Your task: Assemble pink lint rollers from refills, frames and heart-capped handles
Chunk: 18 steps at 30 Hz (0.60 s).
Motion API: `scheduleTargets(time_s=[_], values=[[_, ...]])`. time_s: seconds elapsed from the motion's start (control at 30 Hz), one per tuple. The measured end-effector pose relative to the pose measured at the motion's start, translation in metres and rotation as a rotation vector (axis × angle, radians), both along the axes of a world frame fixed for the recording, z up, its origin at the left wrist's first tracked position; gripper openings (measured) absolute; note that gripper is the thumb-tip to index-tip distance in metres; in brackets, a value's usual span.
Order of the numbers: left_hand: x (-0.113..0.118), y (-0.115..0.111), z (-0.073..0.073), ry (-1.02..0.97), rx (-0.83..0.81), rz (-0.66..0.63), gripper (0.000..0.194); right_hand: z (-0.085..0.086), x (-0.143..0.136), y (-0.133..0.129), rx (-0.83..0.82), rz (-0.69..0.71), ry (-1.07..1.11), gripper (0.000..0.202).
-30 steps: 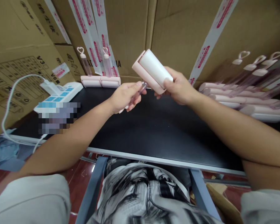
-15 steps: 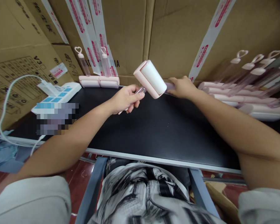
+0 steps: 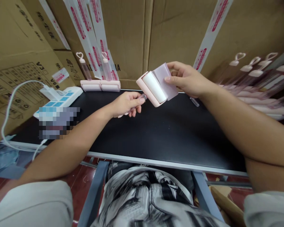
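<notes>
My left hand [image 3: 129, 104] is wrapped round the clear handle of a lint roller [image 3: 153, 88], which has a pink frame and a white roll and is tilted above the black tabletop. Between the thumb and fingers of my right hand [image 3: 183, 77] is a translucent lilac cover [image 3: 165, 81], its edge against or very close to the white roll; whether they touch I cannot tell. A small clear piece [image 3: 194, 101] lies on the table below my right wrist.
Two lint rollers [image 3: 100, 85] with heart-tipped handles stand at the back left, several more [image 3: 262, 94] at the right. A power strip [image 3: 59, 102] with a white cable is on the left, near a pixelated patch. Cardboard boxes [image 3: 175, 37] wall the table's back.
My right hand has risen from the table behind the roller, bringing the lilac cover up to the white roll. My left hand still holds the lint roller in nearly the same place.
</notes>
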<state>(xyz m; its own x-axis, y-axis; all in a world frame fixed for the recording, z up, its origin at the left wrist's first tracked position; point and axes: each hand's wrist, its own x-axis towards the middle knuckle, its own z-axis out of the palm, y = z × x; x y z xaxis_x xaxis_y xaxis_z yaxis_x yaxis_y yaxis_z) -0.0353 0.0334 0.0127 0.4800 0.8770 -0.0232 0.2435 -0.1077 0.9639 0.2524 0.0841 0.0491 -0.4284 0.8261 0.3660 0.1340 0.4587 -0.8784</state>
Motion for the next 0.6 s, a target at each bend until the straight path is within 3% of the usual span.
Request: scheduleTargets(time_s=[0.6], values=[[-0.0008,-0.0026,0.0052,0.006,-0.055,-0.023,0.035,-0.0009,-0.0060,-0.0062,0.061,-0.066,-0.060,0.058]])
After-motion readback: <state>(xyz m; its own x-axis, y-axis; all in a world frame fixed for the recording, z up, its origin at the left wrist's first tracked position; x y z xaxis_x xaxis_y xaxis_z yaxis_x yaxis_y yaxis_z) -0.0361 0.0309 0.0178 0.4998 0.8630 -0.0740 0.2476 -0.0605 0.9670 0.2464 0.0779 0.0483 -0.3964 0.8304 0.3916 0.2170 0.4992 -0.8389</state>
